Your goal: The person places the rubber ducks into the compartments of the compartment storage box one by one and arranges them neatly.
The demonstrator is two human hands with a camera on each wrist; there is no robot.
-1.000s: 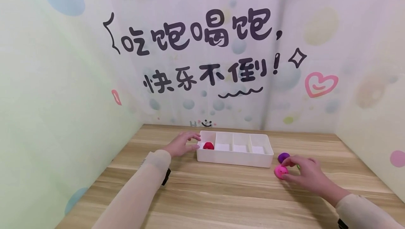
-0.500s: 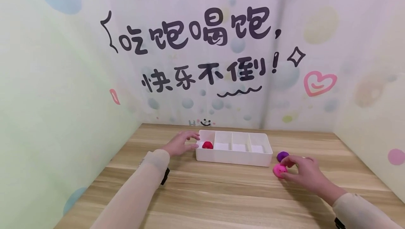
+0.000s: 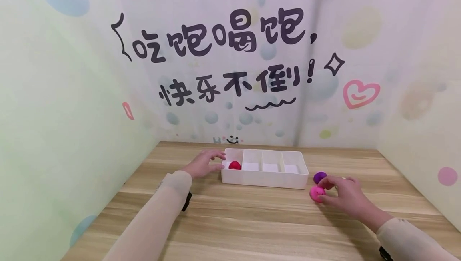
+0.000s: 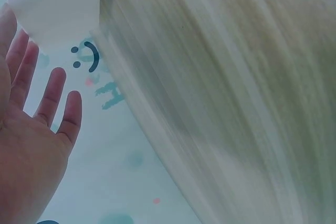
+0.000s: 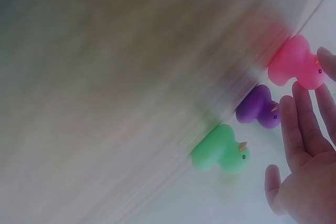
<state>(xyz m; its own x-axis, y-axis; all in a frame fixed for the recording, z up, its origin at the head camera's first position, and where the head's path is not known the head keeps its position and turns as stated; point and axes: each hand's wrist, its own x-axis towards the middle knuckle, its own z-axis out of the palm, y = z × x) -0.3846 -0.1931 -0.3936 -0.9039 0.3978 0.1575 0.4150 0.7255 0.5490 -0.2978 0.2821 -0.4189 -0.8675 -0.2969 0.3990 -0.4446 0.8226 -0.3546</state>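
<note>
In the head view my right hand (image 3: 347,197) pinches a pink rubber duck (image 5: 295,62) between thumb and fingertips; the duck sits on the table. Just behind it stands a purple rubber duck (image 5: 258,107). A green rubber duck (image 5: 220,150) shows in the right wrist view, while my hand hides it in the head view. My left hand (image 3: 203,165), fingers loosely spread, has its fingertips right at the left end of a white divided box (image 3: 264,179). Inside the box's leftmost compartment lies a rounded red thing (image 3: 235,165).
The wooden table (image 3: 252,221) reaches back to a printed curtain (image 3: 230,121) with dark lettering. Light panels enclose it at left and right. The box's other compartments, right of the red thing, show bare white floors.
The head view has shifted slightly, so everything sits a little further left in it. Both hands keep their places at the box and the pink duck.
</note>
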